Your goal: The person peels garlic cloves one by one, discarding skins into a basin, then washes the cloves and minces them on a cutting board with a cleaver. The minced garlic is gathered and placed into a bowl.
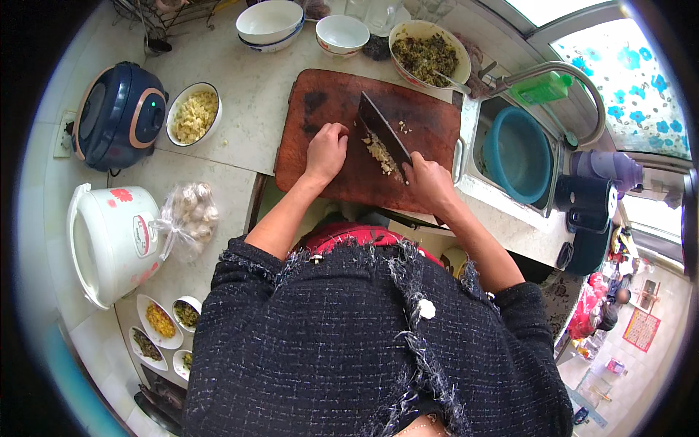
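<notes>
A brown wooden cutting board point(327, 109) lies on the counter before me. My right hand point(428, 180) grips the handle of a cleaver point(382, 128), whose dark blade stands on edge on the board. Along the blade's left side lies a small heap of chopped pale food, perhaps garlic point(380, 155), with a few bits on the right side too. My left hand point(327, 147) rests with curled fingers on the board, left of the heap and apart from the blade; nothing is seen in it.
Behind the board stand white bowls point(270, 23) and a large bowl of chopped dark greens point(426, 53). To the right is a sink with a blue-green basin point(517, 154). Leftward are a bowl of pale chopped food point(193, 114), two cookers point(121, 117) and a bag of garlic bulbs point(191, 213).
</notes>
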A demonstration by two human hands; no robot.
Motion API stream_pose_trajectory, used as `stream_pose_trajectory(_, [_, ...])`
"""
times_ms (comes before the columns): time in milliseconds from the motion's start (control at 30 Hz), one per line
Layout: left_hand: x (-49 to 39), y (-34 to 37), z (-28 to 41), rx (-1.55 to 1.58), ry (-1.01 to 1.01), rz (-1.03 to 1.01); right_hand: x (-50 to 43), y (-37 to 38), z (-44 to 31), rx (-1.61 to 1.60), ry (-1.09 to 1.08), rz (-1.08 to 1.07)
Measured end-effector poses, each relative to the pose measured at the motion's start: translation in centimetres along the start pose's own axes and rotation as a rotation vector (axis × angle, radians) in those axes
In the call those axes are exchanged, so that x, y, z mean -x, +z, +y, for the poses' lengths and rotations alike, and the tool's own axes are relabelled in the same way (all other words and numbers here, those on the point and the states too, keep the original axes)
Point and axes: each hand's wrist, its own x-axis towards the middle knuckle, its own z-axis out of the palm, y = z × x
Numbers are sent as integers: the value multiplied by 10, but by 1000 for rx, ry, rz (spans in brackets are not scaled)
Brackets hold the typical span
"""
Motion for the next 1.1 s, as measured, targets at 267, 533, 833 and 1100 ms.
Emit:
stream_pose_trajectory(267, [2,2,-3,0,11,19,6,13,-8,-30,-7,-101])
stream_pose_trajectory(533, [1,21,10,9,38,-40,4,12,28,-39,40,-69])
stream_pose_trajectory(833, [-6,23,16,41,24,-25,8,7,31,-8,49,10])
stream_pose_trajectory(1100, [1,4,3,16,-20,-17,5,7,45,85,125,139])
